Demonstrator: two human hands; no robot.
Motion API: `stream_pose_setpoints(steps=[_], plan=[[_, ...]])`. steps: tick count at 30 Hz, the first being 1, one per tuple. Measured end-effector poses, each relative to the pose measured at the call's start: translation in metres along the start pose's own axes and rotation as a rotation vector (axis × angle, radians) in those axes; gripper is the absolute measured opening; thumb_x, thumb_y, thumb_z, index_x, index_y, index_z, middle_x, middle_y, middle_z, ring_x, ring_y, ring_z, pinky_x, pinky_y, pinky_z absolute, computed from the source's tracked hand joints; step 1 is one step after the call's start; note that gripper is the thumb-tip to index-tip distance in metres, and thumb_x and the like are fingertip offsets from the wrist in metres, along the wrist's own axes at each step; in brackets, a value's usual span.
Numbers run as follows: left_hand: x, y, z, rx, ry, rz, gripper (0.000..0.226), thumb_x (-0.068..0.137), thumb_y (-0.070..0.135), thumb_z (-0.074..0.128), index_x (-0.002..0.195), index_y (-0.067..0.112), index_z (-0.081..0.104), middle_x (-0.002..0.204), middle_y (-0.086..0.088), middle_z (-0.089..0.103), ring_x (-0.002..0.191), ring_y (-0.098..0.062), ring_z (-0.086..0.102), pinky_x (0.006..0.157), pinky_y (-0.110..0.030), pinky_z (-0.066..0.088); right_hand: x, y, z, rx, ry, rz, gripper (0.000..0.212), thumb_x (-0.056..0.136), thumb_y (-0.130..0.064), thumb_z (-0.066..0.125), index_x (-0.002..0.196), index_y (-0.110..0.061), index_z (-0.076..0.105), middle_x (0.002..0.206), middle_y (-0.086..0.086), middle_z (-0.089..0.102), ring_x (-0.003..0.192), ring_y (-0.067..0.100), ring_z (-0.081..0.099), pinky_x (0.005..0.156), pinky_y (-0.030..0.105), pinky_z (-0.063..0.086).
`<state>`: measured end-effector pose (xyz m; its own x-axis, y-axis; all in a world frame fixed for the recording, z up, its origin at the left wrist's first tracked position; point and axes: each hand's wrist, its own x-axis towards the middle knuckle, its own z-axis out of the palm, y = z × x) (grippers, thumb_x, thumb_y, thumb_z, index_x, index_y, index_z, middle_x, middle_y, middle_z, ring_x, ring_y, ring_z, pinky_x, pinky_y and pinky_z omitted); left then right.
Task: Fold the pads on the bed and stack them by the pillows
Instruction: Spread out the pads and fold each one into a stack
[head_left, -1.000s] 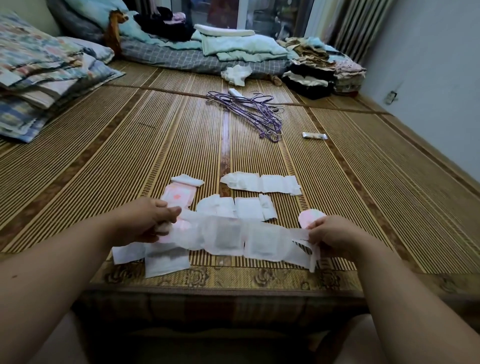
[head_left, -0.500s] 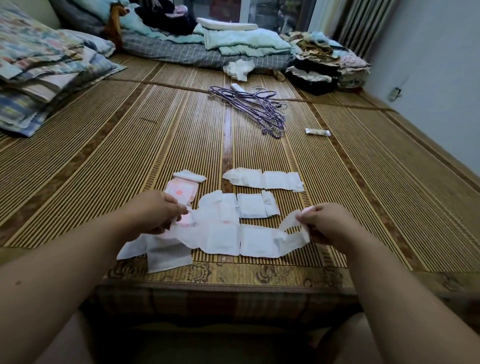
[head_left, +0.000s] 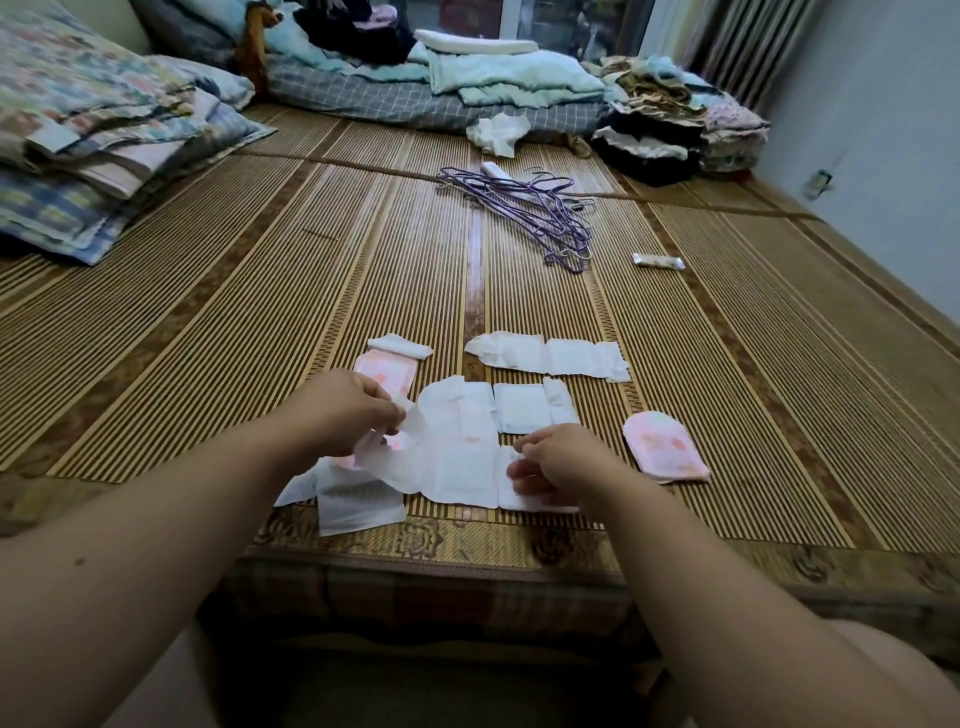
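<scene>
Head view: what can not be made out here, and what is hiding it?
Head view: right end of the long white pad, covered by the right hand; pinching or pressing, cannot tell.
Head view: pink printed pad, near part hidden behind the left hand.
Head view: small silvery packet, too small to identify.

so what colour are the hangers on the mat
The hangers are purple, clearest in the head view.

Bare left hand (head_left: 343, 410) and right hand (head_left: 561, 460), bare forearms (head_left: 727, 597), small dark mole (head_left: 79, 561) on the left.
</scene>
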<state>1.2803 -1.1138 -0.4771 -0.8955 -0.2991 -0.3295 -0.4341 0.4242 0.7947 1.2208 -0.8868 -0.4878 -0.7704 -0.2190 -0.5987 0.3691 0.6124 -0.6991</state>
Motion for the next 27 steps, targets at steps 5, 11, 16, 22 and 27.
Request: stream_pose_setpoints(steps=[5,11,16,22,27], plan=[[-0.003,0.018,0.025,-0.029,-0.08,-0.006,0.013,0.084,0.017,0.068,0.077,0.007,0.071,0.083,-0.018,0.073,0.059,-0.021,0.058,0.05,-0.024,0.048,-0.005,0.009,-0.019,0.148,0.098,-0.076,0.022,0.097,-0.009,0.046,0.11,-0.014,0.063,0.102,0.007,0.07,0.083,0.019,0.07,0.065,0.029,0.051],[-0.005,0.043,0.072,0.035,-0.215,-0.065,0.016,0.087,0.007,0.058,0.089,-0.003,0.07,0.088,-0.02,0.071,0.067,-0.026,0.062,0.058,-0.028,0.049,-0.003,0.029,-0.03,0.205,0.137,-0.086,0.015,0.092,-0.009,0.056,0.105,-0.009,0.064,0.096,0.011,0.068,0.08,0.022,0.065,0.068,0.031,0.053],[-0.001,0.055,0.073,-0.088,-0.245,-0.115,0.019,0.091,0.016,0.056,0.103,0.003,0.065,0.1,-0.012,0.07,0.081,-0.017,0.07,0.065,-0.029,0.053,-0.003,0.038,-0.031,0.167,0.143,-0.125,0.018,0.091,-0.01,0.058,0.108,-0.009,0.065,0.097,0.01,0.069,0.084,0.02,0.067,0.076,0.033,0.057],[0.006,0.022,0.042,0.554,0.026,0.08,0.024,0.08,0.035,0.066,0.096,0.017,0.069,0.099,-0.003,0.071,0.089,-0.019,0.064,0.076,-0.033,0.052,0.004,0.035,-0.031,-0.307,0.389,-0.136,0.033,0.087,-0.026,0.064,0.116,-0.01,0.065,0.112,0.007,0.068,0.099,0.023,0.062,0.079,0.03,0.048],[0.005,0.001,0.05,0.706,-0.013,-0.025,0.034,0.067,0.046,0.073,0.075,0.016,0.059,0.084,-0.002,0.064,0.08,-0.022,0.06,0.064,-0.031,0.047,0.014,0.027,-0.02,-0.506,0.355,-0.005,0.037,0.081,-0.037,0.069,0.099,-0.004,0.066,0.102,0.011,0.068,0.094,0.026,0.062,0.067,0.027,0.039]])
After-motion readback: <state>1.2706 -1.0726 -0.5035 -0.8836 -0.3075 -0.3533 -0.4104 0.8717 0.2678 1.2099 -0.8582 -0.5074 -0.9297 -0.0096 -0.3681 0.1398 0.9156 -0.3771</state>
